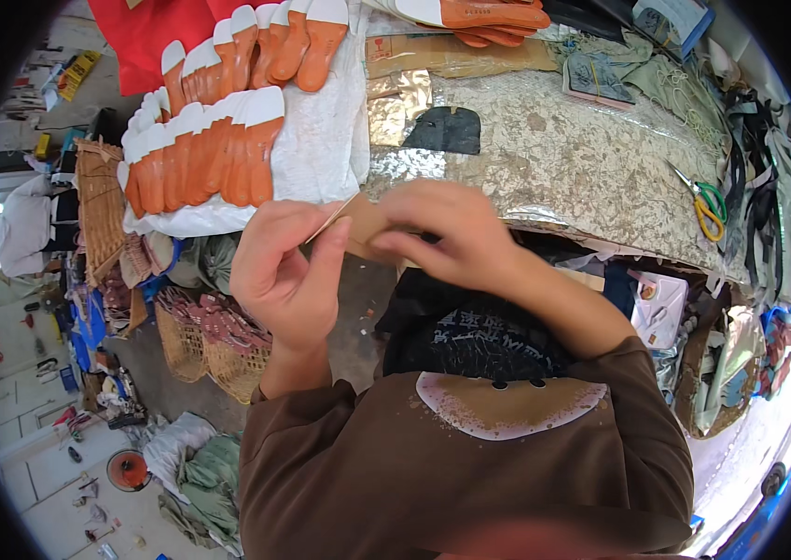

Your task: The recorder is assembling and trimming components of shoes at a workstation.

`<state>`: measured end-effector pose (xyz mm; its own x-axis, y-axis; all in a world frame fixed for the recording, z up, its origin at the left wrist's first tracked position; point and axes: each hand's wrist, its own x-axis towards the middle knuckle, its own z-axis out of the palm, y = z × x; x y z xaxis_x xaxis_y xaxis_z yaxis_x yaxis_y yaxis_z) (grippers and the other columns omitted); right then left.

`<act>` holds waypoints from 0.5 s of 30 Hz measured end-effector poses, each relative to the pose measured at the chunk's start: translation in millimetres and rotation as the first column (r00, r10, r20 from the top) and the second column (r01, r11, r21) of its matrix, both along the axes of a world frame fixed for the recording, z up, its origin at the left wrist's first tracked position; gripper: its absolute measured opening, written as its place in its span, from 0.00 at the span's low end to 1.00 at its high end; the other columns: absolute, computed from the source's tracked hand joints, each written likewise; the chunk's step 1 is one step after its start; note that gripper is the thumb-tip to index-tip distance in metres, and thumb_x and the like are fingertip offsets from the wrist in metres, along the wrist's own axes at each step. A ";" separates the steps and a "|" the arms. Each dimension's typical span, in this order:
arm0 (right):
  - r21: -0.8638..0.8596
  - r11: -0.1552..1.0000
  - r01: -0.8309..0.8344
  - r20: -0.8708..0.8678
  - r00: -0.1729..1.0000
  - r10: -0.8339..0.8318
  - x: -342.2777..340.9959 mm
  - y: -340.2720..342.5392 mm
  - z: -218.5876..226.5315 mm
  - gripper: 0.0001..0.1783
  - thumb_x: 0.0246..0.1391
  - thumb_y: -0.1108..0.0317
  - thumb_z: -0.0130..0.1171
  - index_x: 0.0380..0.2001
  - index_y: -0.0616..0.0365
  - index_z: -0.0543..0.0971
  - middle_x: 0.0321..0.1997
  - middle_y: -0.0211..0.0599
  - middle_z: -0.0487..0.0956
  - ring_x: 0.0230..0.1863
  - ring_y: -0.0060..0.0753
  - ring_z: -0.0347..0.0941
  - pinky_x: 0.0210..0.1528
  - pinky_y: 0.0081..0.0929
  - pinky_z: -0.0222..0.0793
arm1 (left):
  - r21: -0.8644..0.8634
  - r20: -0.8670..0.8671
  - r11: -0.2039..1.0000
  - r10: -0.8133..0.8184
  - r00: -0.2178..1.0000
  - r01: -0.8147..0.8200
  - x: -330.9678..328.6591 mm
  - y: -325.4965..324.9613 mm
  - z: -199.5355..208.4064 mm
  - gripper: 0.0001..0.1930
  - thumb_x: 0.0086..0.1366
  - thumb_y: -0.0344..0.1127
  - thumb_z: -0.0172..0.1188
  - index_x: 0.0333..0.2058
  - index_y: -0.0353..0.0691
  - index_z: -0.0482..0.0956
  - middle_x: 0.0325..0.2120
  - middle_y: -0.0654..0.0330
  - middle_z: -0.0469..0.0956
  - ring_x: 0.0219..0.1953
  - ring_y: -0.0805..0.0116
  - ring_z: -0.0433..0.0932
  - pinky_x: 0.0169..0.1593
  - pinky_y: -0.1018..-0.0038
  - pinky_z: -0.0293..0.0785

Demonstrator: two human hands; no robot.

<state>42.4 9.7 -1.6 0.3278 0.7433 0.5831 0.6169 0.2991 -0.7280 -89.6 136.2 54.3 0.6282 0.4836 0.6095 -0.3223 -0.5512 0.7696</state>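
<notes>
While gripping, left hand [285, 271], right hand [447, 233] (both pinched), cardboard piece [358, 229]

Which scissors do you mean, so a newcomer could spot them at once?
Start at the silvery crinkled sheet covering the bench. Go to its right edge, beside the dark straps. The scissors lie there, the only thing with one green and one yellow handle loop.

Brown long sleeves [470, 467], bare hands [288, 271], a pale curved patch in front.
</notes>
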 end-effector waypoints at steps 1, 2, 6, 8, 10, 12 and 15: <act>0.018 1.000 -0.003 -0.004 1.000 0.003 -6.3 4.5 -2.2 0.14 0.46 0.68 0.67 0.37 0.59 0.79 0.36 0.41 0.80 0.36 0.42 0.77 0.37 0.31 0.72 | 0.083 0.009 0.996 0.038 0.999 -0.039 -2.4 -0.5 3.6 0.11 0.51 0.14 0.63 0.34 0.30 0.78 0.32 0.55 0.76 0.32 0.71 0.74 0.37 0.79 0.70; 0.048 0.999 -0.002 -0.046 0.999 0.004 -13.6 5.7 -3.1 0.11 0.47 0.70 0.66 0.35 0.59 0.79 0.33 0.41 0.79 0.33 0.42 0.77 0.35 0.31 0.72 | 0.085 0.028 0.996 0.040 0.999 -0.042 -6.7 3.7 3.7 0.10 0.51 0.14 0.63 0.34 0.29 0.78 0.31 0.55 0.77 0.31 0.71 0.74 0.36 0.79 0.70; 0.040 0.999 0.029 -0.216 0.976 -0.020 -13.1 -3.6 -5.6 0.04 0.54 0.73 0.59 0.33 0.61 0.78 0.32 0.40 0.80 0.31 0.34 0.78 0.33 0.30 0.73 | -0.153 0.020 0.988 -0.023 1.000 0.026 -22.5 15.3 -9.4 0.08 0.54 0.16 0.62 0.34 0.29 0.78 0.30 0.57 0.77 0.30 0.74 0.74 0.36 0.80 0.72; 0.078 0.993 0.084 -0.408 0.912 -0.045 5.5 -19.2 -13.5 0.05 0.60 0.73 0.52 0.37 0.62 0.75 0.35 0.40 0.80 0.33 0.29 0.77 0.35 0.29 0.74 | -0.081 0.064 0.985 0.155 0.986 -0.149 -28.8 24.5 -12.6 0.07 0.55 0.17 0.61 0.34 0.30 0.77 0.30 0.57 0.77 0.30 0.74 0.74 0.36 0.80 0.73; 0.132 0.980 0.148 -0.608 0.793 -0.038 36.3 -54.0 -13.0 0.06 0.65 0.71 0.44 0.40 0.62 0.70 0.32 0.38 0.76 0.31 0.29 0.76 0.37 0.28 0.75 | -0.044 0.116 0.857 0.515 0.850 -0.513 -42.7 42.7 -18.1 0.04 0.60 0.22 0.59 0.33 0.32 0.75 0.29 0.60 0.76 0.30 0.75 0.74 0.35 0.80 0.72; 0.032 0.838 0.545 -0.660 0.641 -0.392 69.2 -98.2 -1.0 0.06 0.64 0.67 0.49 0.32 0.54 0.69 0.22 0.25 0.66 0.20 0.15 0.62 0.22 0.14 0.59 | -0.129 0.055 0.679 0.732 0.679 -0.723 -65.7 67.5 -11.4 0.04 0.63 0.26 0.58 0.33 0.35 0.72 0.26 0.62 0.75 0.26 0.78 0.71 0.29 0.82 0.68; 0.141 0.685 0.715 -0.731 0.541 -0.416 114.0 -201.5 76.4 0.07 0.59 0.66 0.53 0.30 0.57 0.69 0.19 0.20 0.55 0.19 0.14 0.47 0.19 0.16 0.40 | -0.253 -0.010 0.609 0.775 0.632 -0.752 -119.0 141.7 -34.1 0.05 0.65 0.29 0.58 0.32 0.37 0.70 0.24 0.64 0.73 0.23 0.80 0.68 0.24 0.82 0.64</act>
<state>156.3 -191.8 74.8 0.9668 0.0234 0.2545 0.2263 0.3843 -0.8950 -208.7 277.9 20.3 -0.0821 0.8837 0.4609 0.0649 -0.4567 0.8872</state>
